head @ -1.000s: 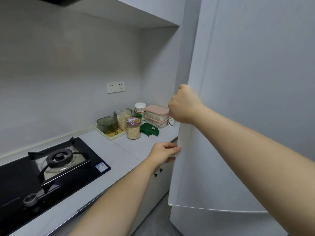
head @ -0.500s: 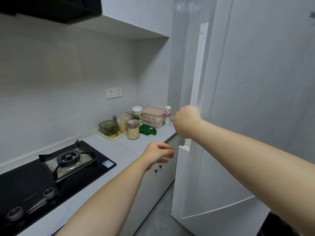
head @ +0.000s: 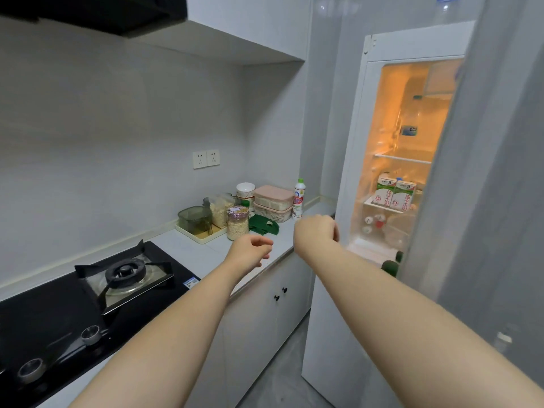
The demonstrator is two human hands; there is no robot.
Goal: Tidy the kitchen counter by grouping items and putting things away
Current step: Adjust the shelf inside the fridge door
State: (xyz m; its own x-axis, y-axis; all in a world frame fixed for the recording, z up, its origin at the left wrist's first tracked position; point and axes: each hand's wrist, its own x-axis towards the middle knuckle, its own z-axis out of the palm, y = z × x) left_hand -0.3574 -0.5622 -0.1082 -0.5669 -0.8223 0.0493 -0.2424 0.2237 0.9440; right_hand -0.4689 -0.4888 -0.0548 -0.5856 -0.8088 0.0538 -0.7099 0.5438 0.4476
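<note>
The fridge point(head: 371, 119) stands open, lit orange inside, with two milk cartons point(head: 395, 193) on a shelf. Its door point(head: 488, 178) is swung out at the right. My right hand point(head: 316, 232) hangs over the counter's end by the fridge, fingers curled under, holding nothing. My left hand point(head: 250, 251) hovers above the counter point(head: 188, 251), relaxed and empty. Behind the hands sit an oat jar point(head: 238, 223), a green cloth point(head: 264, 226), two stacked pink-lidded boxes point(head: 273, 201) and a white bottle with a green cap point(head: 298, 201).
A tray point(head: 203, 237) at the wall carries a green container point(head: 194, 219) and a bag of oats point(head: 220, 209); a white cup point(head: 245, 190) stands behind. A black gas hob point(head: 117, 278) fills the counter's left. White cabinet doors point(head: 265, 319) lie below.
The fridge door swung wide open to the right and its lit inside now shows. My right hand let go of the door and dropped; my left hand lifted off the door edge.
</note>
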